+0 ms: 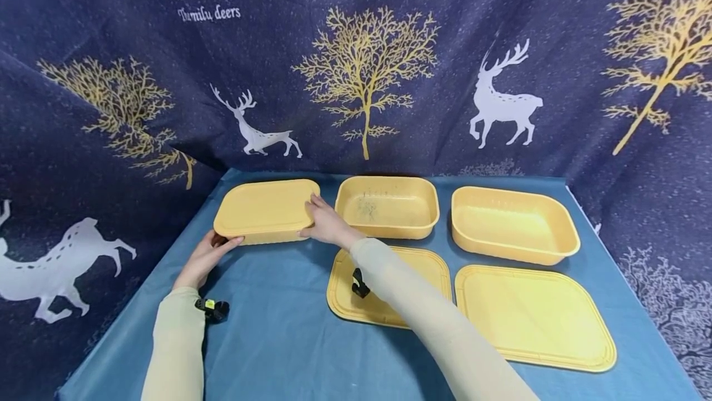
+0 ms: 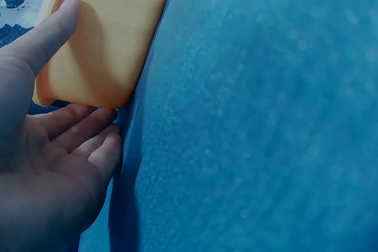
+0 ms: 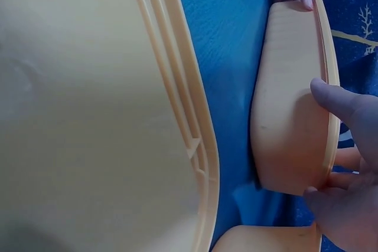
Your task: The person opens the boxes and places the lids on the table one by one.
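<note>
At the back left of the table stands a yellow plastic storage box [image 1: 266,208] with its flat lid on top. My left hand [image 1: 206,257] holds it at the front left corner. In the left wrist view, the thumb [image 2: 56,30] lies along the box's side wall and the fingers [image 2: 88,131] curl at its end. The right hand [image 1: 329,222] grips the opposite end. Seen from the right wrist, its thumb [image 3: 333,98] presses near the lid's edge while the other fingers go round the end, partly hidden by the box.
To the right, two lidless yellow boxes stand in the back row, a middle one [image 1: 389,228] and a right one [image 1: 512,243]. Two loose lids lie in front of them, a middle lid [image 1: 425,265] under my right forearm and a right lid [image 1: 536,317]. A deer-print curtain hangs behind.
</note>
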